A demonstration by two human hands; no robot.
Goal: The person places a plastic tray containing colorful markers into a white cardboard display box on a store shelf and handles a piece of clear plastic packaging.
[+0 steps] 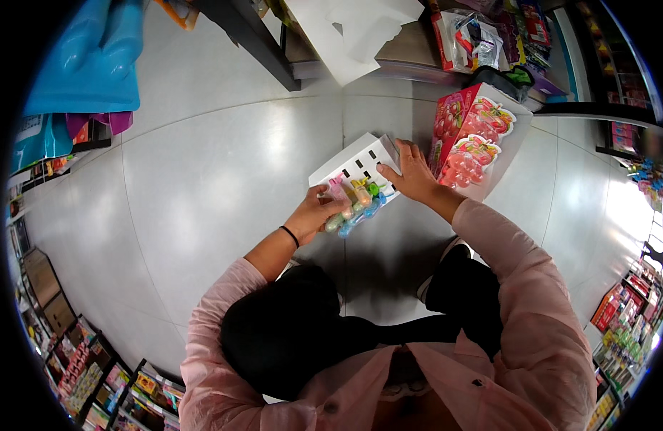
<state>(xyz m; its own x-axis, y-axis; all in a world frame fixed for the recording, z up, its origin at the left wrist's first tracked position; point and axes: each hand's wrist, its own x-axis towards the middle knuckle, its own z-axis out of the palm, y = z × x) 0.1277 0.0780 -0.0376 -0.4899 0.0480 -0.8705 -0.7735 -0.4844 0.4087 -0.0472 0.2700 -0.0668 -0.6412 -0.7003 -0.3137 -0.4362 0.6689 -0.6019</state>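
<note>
A white box (331, 167) with rows of dark slots in its face is tilted in front of me, above the grey tiled floor. Several small clear plastic items with pink, yellow, green and blue tops (361, 191) stand along its lower side. My left hand (315, 213) is closed around some of these at the lower left, its thumb over them; its palm side is partly hidden. At the upper right edge of the box, my right hand (412, 175) rests with fingers spread, thumb on the slotted face and fingertips by a clear plastic edge.
Right of the box stands a red and white carton (469, 134) with fruit pictures. Behind it, a low shelf (401, 59) holds packets and a white sheet (358, 32). Blue moulded plastic (94, 64) is at upper left. Stocked shelves (89, 372) line the lower left.
</note>
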